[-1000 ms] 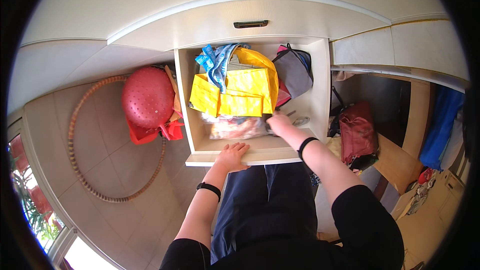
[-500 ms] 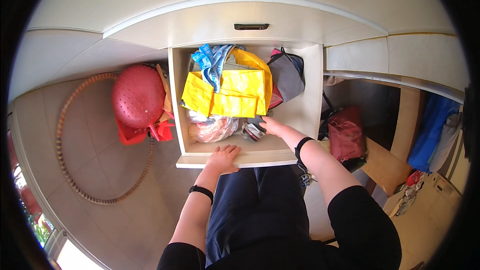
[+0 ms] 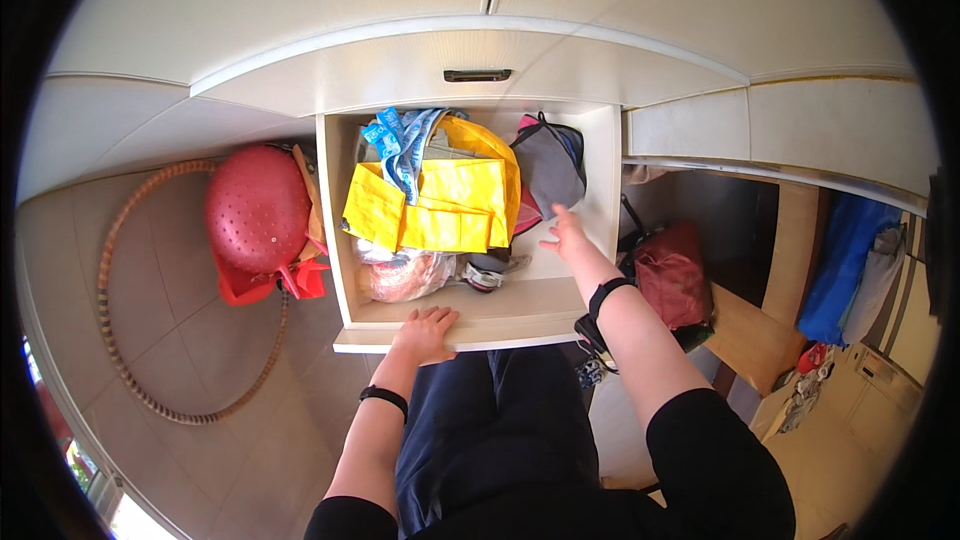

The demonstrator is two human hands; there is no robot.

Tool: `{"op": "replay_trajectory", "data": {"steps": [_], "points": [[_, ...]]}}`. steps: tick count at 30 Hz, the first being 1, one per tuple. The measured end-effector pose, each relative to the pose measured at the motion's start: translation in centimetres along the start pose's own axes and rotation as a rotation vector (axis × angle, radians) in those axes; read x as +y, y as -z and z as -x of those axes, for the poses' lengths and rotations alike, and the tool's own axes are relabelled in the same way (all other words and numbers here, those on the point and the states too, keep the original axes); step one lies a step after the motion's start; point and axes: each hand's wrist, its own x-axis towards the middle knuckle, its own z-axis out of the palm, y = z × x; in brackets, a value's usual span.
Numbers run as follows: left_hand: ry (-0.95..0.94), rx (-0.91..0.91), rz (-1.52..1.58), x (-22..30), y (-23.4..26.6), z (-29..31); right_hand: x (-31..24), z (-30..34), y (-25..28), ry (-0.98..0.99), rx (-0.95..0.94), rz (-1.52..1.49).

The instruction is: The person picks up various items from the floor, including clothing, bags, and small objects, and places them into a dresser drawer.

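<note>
An open white drawer (image 3: 560, 302) holds a yellow bag (image 3: 440, 205), a blue patterned cloth (image 3: 405, 140), a grey pouch (image 3: 552, 172), a clear plastic bag (image 3: 405, 278) and a small dark item (image 3: 485, 275). My left hand (image 3: 425, 332) rests flat on the drawer's front edge, fingers spread. My right hand (image 3: 565, 235) hovers over the bare right part of the drawer, fingers loose, holding nothing, just below the grey pouch.
A red knobbly ball (image 3: 255, 208) sits on red things on the floor left of the drawer, inside a large hoop (image 3: 130, 360). A dark red bag (image 3: 672, 275) lies to the right under a wooden table (image 3: 760, 330). Blue cloth (image 3: 840, 260) hangs far right.
My right hand has left the small dark item near the plastic bag and moved right and back toward the grey pouch. The view has shifted; my left hand stays on the drawer front.
</note>
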Motion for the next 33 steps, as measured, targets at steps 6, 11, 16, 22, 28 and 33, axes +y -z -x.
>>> {"op": "replay_trajectory", "data": {"steps": [6, 11, 16, 22, 28, 33], "points": [[-0.067, 0.004, -0.015, 1.0, 0.3, -1.1, -3.2, -5.0, 1.3, -0.11, -0.136, -0.616], [-0.053, 0.005, -0.016, 0.6, -0.2, -0.9, -2.9, -4.5, 0.4, 0.033, 0.075, -0.411], [-0.038, 0.018, -0.001, 0.3, 0.0, -0.7, 3.6, -1.2, 4.8, 0.209, 0.149, 0.835], [-0.053, 0.032, -0.01, 0.2, -0.2, -0.6, 2.7, 3.4, 4.5, 0.613, 0.475, 1.157], [-0.089, 0.022, -0.028, 1.3, 0.4, -1.6, 5.2, 2.4, 5.4, 0.633, 0.163, 1.737], [-0.072, -0.014, -0.006, 1.4, 0.0, -1.5, 5.4, 7.0, 6.3, 0.739, 0.137, 1.378]]}}
